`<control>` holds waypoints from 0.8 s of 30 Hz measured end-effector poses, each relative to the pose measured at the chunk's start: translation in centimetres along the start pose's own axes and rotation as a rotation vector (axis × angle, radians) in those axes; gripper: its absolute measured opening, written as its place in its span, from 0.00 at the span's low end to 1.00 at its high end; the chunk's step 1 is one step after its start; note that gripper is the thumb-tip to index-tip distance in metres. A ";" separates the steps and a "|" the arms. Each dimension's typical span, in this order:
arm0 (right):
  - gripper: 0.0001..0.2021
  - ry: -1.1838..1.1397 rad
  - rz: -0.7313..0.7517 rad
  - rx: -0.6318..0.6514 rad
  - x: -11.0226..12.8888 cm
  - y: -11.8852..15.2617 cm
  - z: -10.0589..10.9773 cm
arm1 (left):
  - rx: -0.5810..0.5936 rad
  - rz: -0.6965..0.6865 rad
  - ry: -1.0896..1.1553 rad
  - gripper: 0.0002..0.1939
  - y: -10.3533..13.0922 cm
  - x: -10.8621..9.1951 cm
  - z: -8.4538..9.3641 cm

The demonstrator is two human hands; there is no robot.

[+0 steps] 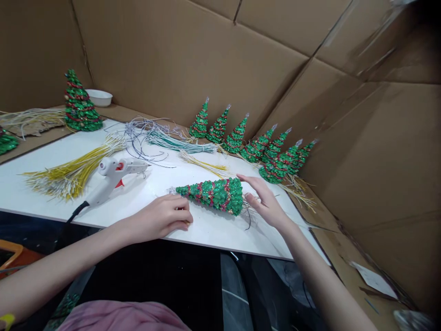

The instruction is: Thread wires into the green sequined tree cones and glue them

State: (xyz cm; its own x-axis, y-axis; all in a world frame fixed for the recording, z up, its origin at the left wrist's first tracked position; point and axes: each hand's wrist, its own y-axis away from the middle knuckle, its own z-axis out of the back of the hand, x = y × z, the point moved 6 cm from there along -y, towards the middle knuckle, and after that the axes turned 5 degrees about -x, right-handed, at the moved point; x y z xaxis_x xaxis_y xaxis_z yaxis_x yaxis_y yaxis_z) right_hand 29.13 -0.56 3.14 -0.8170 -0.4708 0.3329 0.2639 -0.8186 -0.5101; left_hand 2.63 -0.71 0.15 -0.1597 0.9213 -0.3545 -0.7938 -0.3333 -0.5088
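Note:
A small green tabletop Christmas tree (213,194) with red garland lies on its side on the white board (144,197). Its clear tip points left, and thin dark wires trail from its base. Close to the tip, my left hand (168,216) rests low over the board with its fingers curled together; whatever they may hold is hidden. At the base end, my right hand (263,200) has its thumb and fingers apart, the fingertips beside the base edge. Whether they touch it I cannot tell.
Left of the tree lies a white hot glue gun (108,181), beside a yellow-and-white wire bundle (76,170). Green wires (182,143) lie behind. Several finished trees (236,135) stand along the cardboard wall (193,59). A larger tree (81,108) and white bowl (99,97) are back left.

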 end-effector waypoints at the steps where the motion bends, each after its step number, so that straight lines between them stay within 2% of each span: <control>1: 0.23 0.015 -0.009 -0.063 -0.2 0.0 0.6 | -0.007 0.000 0.015 0.11 0.0 0.1 0.0; 5: 0.18 0.105 -0.096 -0.412 -2.4 0.8 4.0 | -0.021 0.006 0.049 0.12 0.0 0.4 0.0; 7: 0.18 0.162 -0.199 -0.563 -4.6 2.0 5.6 | -0.021 0.014 0.056 0.11 0.0 0.5 -0.1; 8: 0.19 0.193 -0.275 -0.592 -6.1 2.6 6.1 | -0.021 0.019 0.056 0.11 0.1 0.6 -0.1; 10: 0.20 0.260 -0.393 -0.521 -8.8 3.9 6.3 | -0.020 0.028 0.051 0.11 0.2 0.7 -0.1; 14: 0.17 0.288 -0.473 -0.356 -12.4 6.0 5.8 | -0.022 0.027 0.021 0.11 0.3 1.0 -0.1; 20: 0.12 0.299 -0.511 -0.128 -13.7 6.5 3.7 | -0.013 0.066 0.012 0.10 0.3 1.3 0.0; 24: 0.08 0.306 -0.525 -0.078 -14.0 6.2 2.9 | -0.017 0.080 0.032 0.10 0.4 1.3 0.1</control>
State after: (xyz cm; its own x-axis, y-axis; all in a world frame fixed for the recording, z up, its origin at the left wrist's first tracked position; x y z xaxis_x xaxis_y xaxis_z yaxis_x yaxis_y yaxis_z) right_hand 43.64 -0.03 -2.42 -0.9408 0.1145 0.3189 -0.2432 -0.8835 -0.4003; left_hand 2.07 0.39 -0.40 -0.2034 0.8849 -0.4190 -0.7693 -0.4092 -0.4907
